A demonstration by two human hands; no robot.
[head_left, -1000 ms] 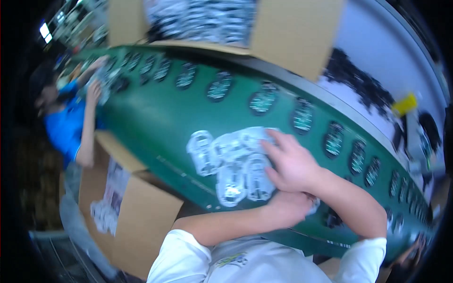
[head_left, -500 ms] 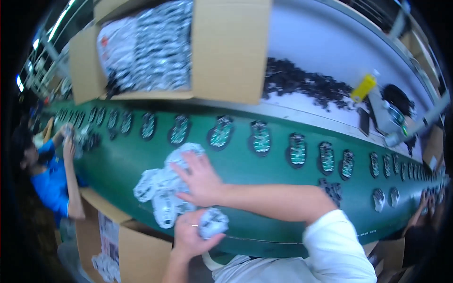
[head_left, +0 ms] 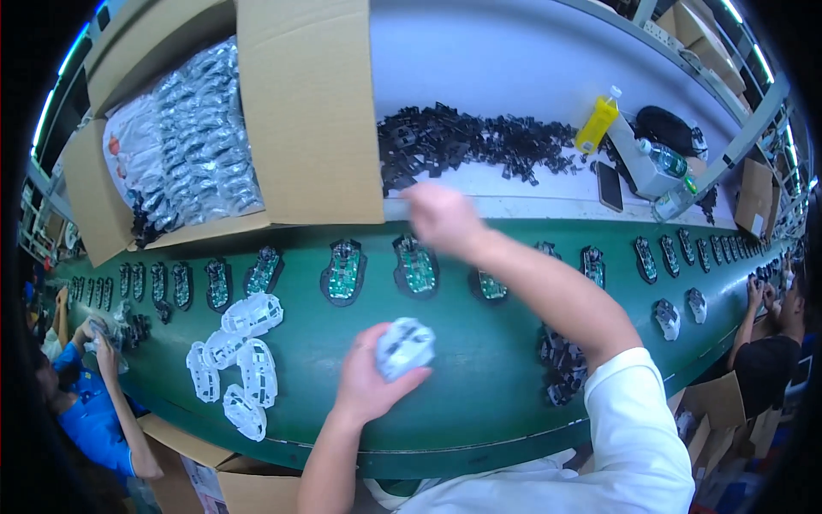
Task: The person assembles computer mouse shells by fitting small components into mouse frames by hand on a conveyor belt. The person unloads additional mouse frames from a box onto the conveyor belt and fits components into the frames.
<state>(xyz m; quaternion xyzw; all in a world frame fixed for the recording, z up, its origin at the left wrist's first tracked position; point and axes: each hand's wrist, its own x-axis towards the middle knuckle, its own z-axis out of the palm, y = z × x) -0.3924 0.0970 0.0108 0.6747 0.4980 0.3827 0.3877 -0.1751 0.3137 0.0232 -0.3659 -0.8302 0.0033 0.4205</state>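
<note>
My left hand [head_left: 366, 384] holds a whitish translucent plastic shell [head_left: 406, 348] above the green belt [head_left: 479, 398], its thumb along the lower edge. My right hand [head_left: 445, 221] is raised over the far edge of the belt, beside a heap of small black plastic parts [head_left: 479, 141]. Its fingers are curled together and slightly blurred; whatever may be between them is hidden. More whitish shells [head_left: 257, 373] lie in a loose cluster to the left of my left hand. Beyond my hands runs a row of rounded black bases with green circuit boards [head_left: 344, 272], one partly covered by my right forearm.
An open carton [head_left: 308, 111] of wrapped parts stands at the far left. Black pieces [head_left: 561, 368] lie near my right elbow. The shelf holds a yellow bottle [head_left: 597, 124] and a phone [head_left: 609, 187]. Other people work at left [head_left: 94, 411] and right [head_left: 771, 343].
My right hand has left the whitish shells and moved up to the black parts. The shells now lie uncovered. My left hand still holds its shell, and the view has turned to the right.
</note>
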